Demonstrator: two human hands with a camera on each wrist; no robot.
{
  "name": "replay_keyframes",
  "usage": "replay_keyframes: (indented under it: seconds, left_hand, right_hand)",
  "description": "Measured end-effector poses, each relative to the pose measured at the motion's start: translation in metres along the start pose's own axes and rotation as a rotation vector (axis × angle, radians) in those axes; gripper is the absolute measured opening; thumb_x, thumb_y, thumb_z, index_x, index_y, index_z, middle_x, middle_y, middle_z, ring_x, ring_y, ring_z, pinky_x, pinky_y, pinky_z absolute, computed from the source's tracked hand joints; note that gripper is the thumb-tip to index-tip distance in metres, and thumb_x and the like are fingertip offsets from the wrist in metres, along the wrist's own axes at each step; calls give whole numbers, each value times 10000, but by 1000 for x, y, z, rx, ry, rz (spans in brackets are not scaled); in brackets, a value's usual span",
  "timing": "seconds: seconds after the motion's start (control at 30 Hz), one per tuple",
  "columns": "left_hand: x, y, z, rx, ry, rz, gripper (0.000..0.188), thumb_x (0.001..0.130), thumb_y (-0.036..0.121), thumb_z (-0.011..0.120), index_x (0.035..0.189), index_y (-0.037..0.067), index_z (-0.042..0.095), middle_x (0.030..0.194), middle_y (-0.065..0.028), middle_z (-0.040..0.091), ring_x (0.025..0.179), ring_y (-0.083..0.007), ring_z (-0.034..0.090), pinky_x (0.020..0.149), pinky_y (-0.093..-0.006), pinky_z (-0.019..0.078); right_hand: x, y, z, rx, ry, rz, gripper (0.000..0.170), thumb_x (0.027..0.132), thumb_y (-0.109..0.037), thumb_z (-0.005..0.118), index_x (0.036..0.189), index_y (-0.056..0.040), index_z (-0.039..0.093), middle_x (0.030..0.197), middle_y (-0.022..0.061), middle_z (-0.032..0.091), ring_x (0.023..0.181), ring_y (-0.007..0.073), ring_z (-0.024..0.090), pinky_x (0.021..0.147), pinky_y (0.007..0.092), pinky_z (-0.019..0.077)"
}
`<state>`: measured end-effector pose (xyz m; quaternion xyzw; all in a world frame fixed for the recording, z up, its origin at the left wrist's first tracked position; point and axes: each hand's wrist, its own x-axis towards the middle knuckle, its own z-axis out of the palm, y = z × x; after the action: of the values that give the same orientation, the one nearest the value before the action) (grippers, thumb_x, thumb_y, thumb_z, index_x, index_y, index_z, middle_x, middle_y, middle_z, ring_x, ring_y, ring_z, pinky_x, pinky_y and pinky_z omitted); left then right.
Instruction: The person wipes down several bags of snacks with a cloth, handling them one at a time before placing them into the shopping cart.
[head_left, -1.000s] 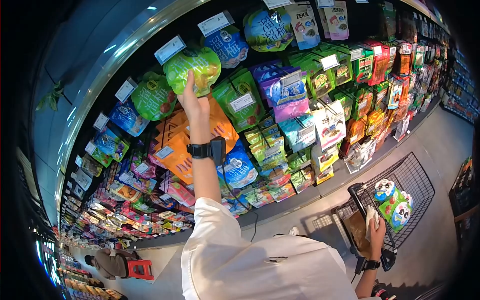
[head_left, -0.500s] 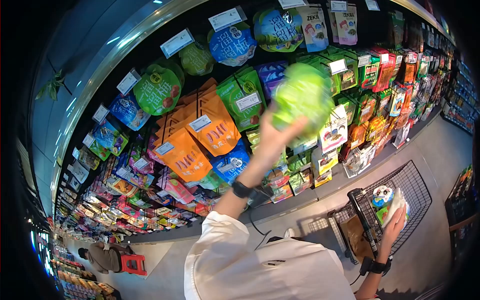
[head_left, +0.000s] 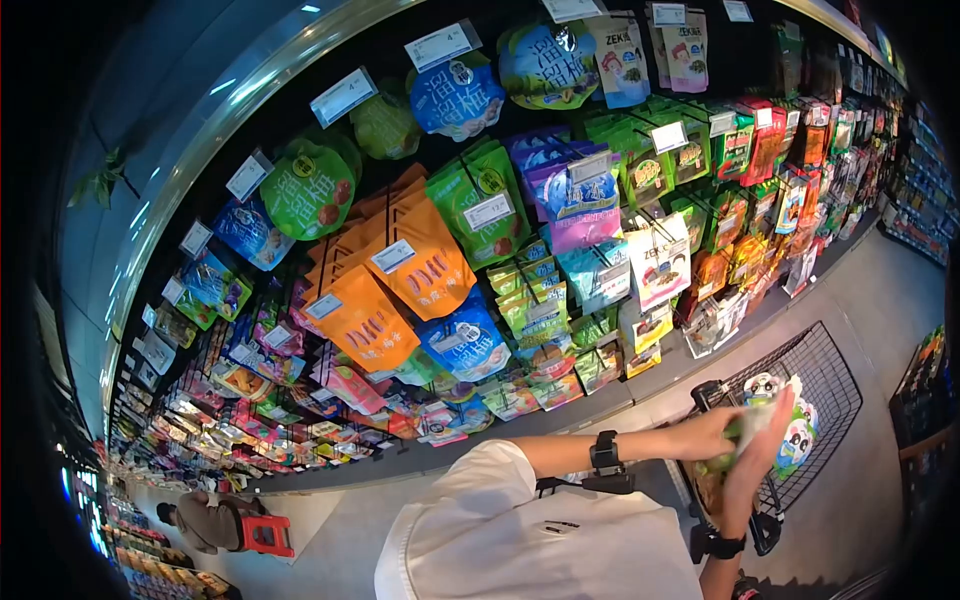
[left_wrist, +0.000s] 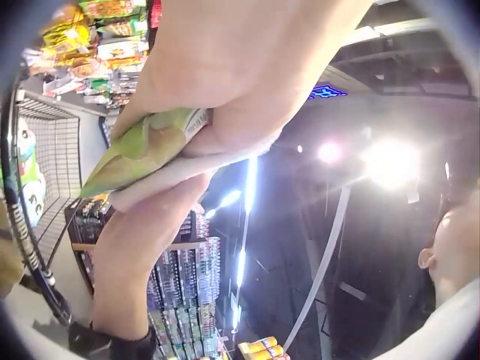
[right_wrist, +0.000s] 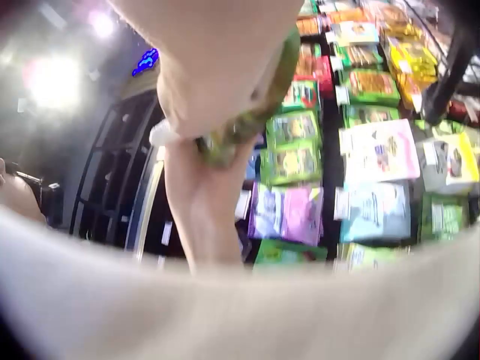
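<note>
Left grip (head_left: 703,436): yours is closed, fingers and thumb pinching one edge of a glossy green, soft plastic snack pouch (left_wrist: 142,150).
Right grip (head_left: 757,455): your fingers look fairly straight, close against the left ones; you cannot tell from here whether they have hold of anything.
Green pouch: it sits tilted between your two hands, above the near left end of a black wire-mesh shopping cart (head_left: 843,400).
White item: a white, flat, soft-looking piece (left_wrist: 169,175) lies against the pouch, between your hands; what it is, you can't make out.
Slip risk: should your left fingers relax before the right ones have a firm hold, the slick plastic could slide out and drop.
White item risk: pressed so close to the pouch, it may get dragged along, crumpled or pushed loose.
Cart handle: the dark, lettered bar (left_wrist: 28,251) is near your hands; a low, hurried move could knock a wrist on it, or roll the cart away.
Cart load: white-and-green packaging with panda faces (head_left: 798,440) lies to the right of your hands; a pouch let go on its rounded surface could slide aside.
Grey floor (head_left: 870,300): a pouch released too far left or near would probably land here.
</note>
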<state>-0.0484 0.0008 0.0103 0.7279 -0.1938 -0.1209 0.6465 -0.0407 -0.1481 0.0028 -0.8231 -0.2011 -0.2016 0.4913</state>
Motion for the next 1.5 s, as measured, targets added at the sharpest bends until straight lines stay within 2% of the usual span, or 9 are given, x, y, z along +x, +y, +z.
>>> replay_keyframes:
  seconds: [0.07,0.17,0.2,0.3,0.47,0.73,0.97,1.23,1.5]
  left_hand:
    - [-1,-3,7,23,-55,12,499,865,41,608,1336,-44,468,1217,-156,625,1139,-212,569,960,-343,457]
    - [5,-3,2,-97,-43,3,385,844,61,606,1213,-9,523,1051,-124,631,1002,-202,585,902,-355,477]
    - [9,-40,4,-282,-20,190,337,848,88,596,1167,1,530,994,-110,610,945,-206,576,875,-341,478]
    - [15,-76,9,253,81,320,314,876,124,593,1154,-9,534,1011,-124,616,951,-234,580,885,-350,476]
    - [-6,-11,10,115,-94,-140,404,924,142,573,1285,-31,520,1165,-185,634,1083,-243,591,968,-341,464]
    - [14,-19,-8,-466,342,32,524,1087,446,371,1153,-25,591,1011,4,597,920,-51,494,820,-239,454]
    - [0,-42,-8,-494,257,-77,517,1091,432,362,1213,-17,588,1102,-13,621,993,-63,541,893,-255,460]
    - [-2,-3,-20,-639,420,-94,491,1039,453,508,1293,34,545,1156,-24,636,1020,-79,613,846,-248,523]
    - [-3,-43,-18,-767,408,-202,518,1039,502,459,1276,61,591,1220,-51,652,1027,-133,649,855,-306,539]
  right_hand:
    - [-17,58,-11,286,-73,282,550,1048,-305,368,1404,111,422,1520,249,402,1420,361,363,1187,411,232]
    - [-25,24,-4,99,-68,94,548,1052,-300,338,1421,96,426,1524,219,410,1439,367,340,1190,465,215]
    - [-21,-10,-2,2,-78,-20,545,1053,-297,332,1424,89,430,1525,213,411,1444,366,333,1189,478,210]
    - [-14,-24,-7,-97,-126,-169,534,1050,-284,321,1434,68,442,1525,208,412,1456,367,317,1186,515,200]
    - [-14,52,1,130,-107,153,597,1047,-372,314,1414,80,441,1516,226,410,1457,361,313,1194,462,194]
    - [-20,-14,14,-187,-148,-309,531,998,-270,427,1448,10,410,1548,242,353,1460,438,277,1180,590,172]
    - [-2,-8,14,9,-120,-49,545,933,-224,490,1436,-15,447,1558,217,355,1455,434,294,1180,591,175]
    - [-14,-10,34,-50,-213,-361,531,873,-145,553,1384,-16,487,1520,206,409,1442,444,311,1173,595,194]
    - [5,-6,18,-17,-190,-126,488,952,-118,514,1420,17,480,1507,241,403,1429,421,336,1176,508,246]
